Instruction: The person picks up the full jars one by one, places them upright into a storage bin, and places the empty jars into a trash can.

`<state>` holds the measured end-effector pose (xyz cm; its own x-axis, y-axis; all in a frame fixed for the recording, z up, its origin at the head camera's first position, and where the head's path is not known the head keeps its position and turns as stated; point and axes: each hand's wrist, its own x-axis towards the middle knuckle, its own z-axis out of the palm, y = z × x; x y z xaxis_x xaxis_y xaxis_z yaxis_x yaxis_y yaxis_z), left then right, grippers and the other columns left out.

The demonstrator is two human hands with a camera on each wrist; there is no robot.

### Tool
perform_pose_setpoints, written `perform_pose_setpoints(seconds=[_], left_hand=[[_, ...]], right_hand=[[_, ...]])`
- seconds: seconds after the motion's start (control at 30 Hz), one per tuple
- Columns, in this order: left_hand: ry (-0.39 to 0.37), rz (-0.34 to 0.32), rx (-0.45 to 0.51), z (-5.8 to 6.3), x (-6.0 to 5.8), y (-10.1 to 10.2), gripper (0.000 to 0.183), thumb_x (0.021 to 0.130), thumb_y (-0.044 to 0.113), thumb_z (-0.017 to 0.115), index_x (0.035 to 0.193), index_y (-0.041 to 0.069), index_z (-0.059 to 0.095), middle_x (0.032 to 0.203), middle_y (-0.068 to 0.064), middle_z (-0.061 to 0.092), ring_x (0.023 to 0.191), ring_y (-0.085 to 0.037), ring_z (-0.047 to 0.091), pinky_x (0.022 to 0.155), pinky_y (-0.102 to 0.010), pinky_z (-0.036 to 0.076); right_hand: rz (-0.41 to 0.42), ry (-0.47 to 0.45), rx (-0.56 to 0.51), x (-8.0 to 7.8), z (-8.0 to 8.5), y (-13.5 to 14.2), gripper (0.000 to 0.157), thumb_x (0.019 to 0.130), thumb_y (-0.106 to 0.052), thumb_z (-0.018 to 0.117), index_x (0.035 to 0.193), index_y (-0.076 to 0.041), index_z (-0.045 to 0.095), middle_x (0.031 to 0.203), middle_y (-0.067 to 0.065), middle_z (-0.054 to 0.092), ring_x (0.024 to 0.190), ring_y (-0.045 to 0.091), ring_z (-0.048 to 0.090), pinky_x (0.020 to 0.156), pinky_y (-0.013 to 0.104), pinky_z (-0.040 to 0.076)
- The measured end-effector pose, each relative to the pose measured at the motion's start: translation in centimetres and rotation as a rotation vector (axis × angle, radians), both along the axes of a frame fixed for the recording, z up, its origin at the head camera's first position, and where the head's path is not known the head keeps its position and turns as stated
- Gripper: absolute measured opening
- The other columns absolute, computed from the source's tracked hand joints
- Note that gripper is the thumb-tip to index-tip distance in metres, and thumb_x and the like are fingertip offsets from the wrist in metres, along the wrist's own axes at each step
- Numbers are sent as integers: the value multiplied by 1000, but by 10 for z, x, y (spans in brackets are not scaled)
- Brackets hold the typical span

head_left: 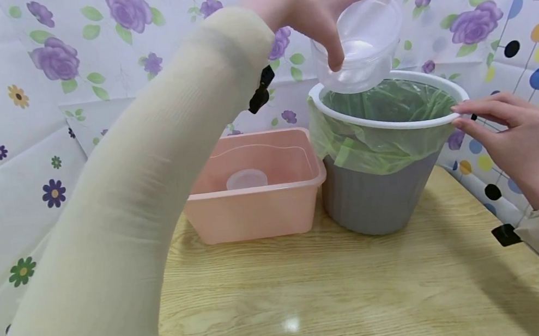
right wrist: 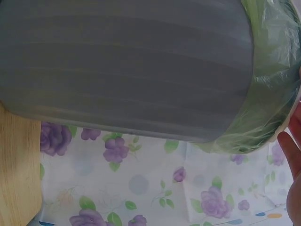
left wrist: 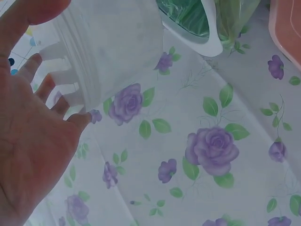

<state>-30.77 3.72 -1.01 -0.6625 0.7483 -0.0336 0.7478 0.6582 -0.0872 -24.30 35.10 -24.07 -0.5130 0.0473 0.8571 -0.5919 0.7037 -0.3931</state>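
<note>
My left hand [head_left: 314,12] grips a clear round plastic container [head_left: 362,68], thumb on the near side and fingers across its top. The container is tilted and overlaps the left part of the trash can's white rim [head_left: 388,122] in the head view. In the left wrist view its frosted wall [left wrist: 113,47] lies between thumb and fingers. With thumb and fingertips my right hand [head_left: 512,131] pinches the rim on the right side. A green plastic bag [head_left: 376,151] lines the grey trash can [head_left: 376,195] and folds down over its outside.
A pink plastic basin [head_left: 254,213] stands left of the trash can, close beside it, with a small translucent round item [head_left: 246,179] inside. Both stand on a wood-grain table [head_left: 287,286]. Flower-patterned cloth [head_left: 62,124] surrounds the table at the back and sides.
</note>
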Motion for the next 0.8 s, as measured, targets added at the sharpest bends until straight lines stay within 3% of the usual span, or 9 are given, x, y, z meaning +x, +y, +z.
perform_pose_setpoints(seconds=[0.23,0.5,0.8], left_hand=[[-63,-6,-76,-10,-7,12,111,80,29,81,154,53,2,165,13,-15,155,-18,-4,118,-41,37],[-108,-29,-136,-17,-14,13,112,78,28,82,153,54,3,165,17,-14,155,-16,-15,125,-44,22],[-125,-46,-117,-24,-14,18,112,78,26,83,154,52,5,166,14,-9,155,-14,-1,124,-41,25]], right_hand=[[16,19,14,-5,-3,1,23,80,5,76,103,1,77,94,-32,62,91,-11,59,90,1,45],[24,22,-21,4,2,-14,20,82,4,75,102,5,76,95,-32,63,92,-12,58,92,1,45],[30,26,-33,6,4,-17,21,83,3,75,103,5,75,95,-32,62,93,-12,58,93,2,45]])
